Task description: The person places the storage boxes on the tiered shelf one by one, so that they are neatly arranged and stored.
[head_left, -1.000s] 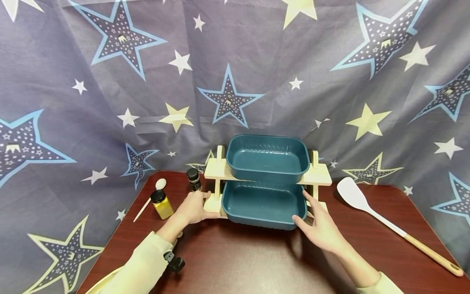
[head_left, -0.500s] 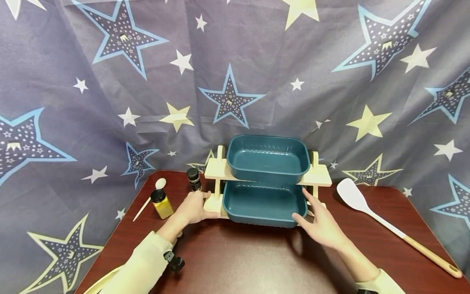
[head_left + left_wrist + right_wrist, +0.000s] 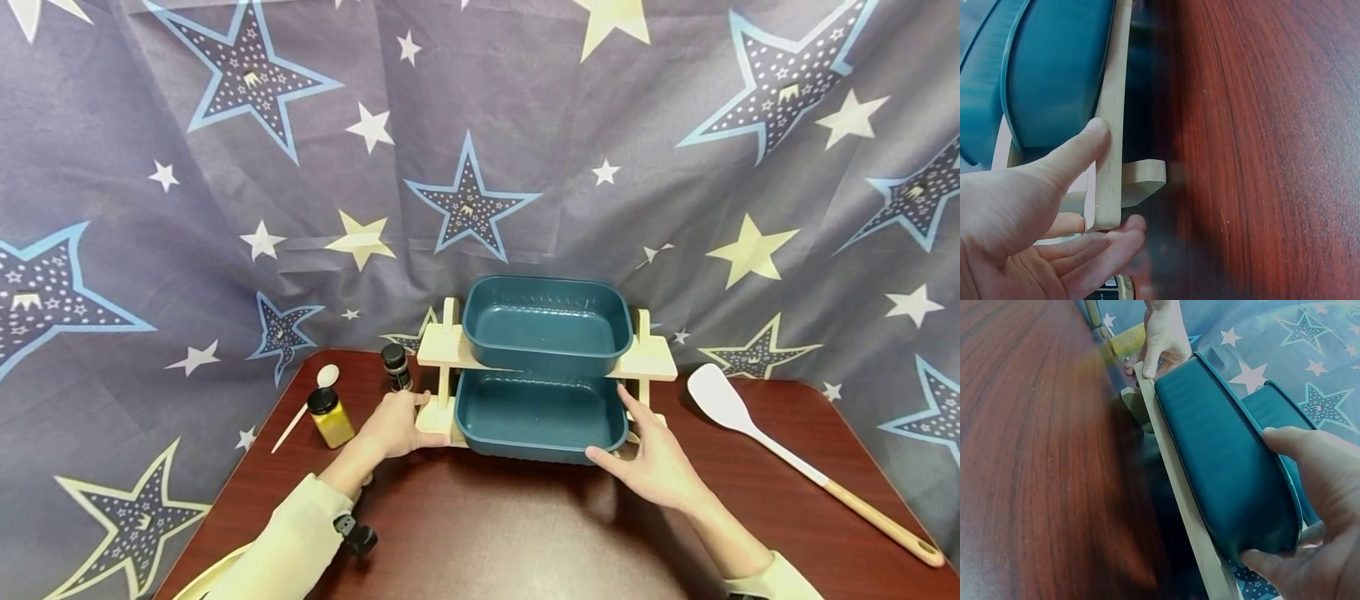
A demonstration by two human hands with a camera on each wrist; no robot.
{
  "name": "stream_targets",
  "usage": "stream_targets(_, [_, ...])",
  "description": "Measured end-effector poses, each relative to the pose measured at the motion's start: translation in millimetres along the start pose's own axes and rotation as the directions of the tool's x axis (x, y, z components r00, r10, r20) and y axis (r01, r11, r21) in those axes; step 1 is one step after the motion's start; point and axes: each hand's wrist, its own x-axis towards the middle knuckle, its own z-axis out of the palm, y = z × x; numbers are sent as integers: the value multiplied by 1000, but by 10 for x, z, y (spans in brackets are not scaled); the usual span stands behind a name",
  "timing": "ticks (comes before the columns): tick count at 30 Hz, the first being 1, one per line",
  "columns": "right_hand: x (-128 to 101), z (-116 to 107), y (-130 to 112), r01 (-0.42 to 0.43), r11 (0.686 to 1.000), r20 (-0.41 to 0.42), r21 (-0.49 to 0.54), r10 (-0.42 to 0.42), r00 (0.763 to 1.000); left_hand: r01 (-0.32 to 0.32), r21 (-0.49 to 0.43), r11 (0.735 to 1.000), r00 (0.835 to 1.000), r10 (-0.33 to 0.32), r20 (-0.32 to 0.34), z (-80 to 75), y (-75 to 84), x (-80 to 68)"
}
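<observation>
Two teal bins sit on a two-tier wooden rack (image 3: 651, 358), the upper bin (image 3: 547, 358) above and behind the lower bin (image 3: 536, 452). My left hand (image 3: 397, 425) grips the left end of the rack's lower shelf. In the left wrist view its thumb (image 3: 1079, 153) lies on the shelf board (image 3: 1110, 112), with the fingers below. At the lower bin's front right corner is my right hand (image 3: 656, 471), fingers spread and fairly straight. Its thumb touches the front rim, and another fingertip (image 3: 1254, 557) touches the bin's side in the right wrist view.
A yellow jar with a black lid (image 3: 332, 419), a dark-capped spice bottle (image 3: 397, 368) and a pale spoon (image 3: 327, 377) are at the left. On the right lies a white spatula with a wooden handle (image 3: 795, 458). A star-patterned cloth (image 3: 555, 217) hangs behind the table (image 3: 510, 533).
The lower bin has shifted slightly back on its shelf. My right thumb has slid left along the bin's front rim. The left hand keeps its hold on the rack.
</observation>
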Motion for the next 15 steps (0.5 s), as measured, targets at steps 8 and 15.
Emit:
stream_targets(8, [13,14,17,18,1000,-7,3,-18,1000,0,-2,1000,1000,0,2,2,-6,-7])
stream_targets(15, [3,17,28,23,999,-5,27,-23,1000,-8,7,1000,1000,8,-4,24,-9,-18])
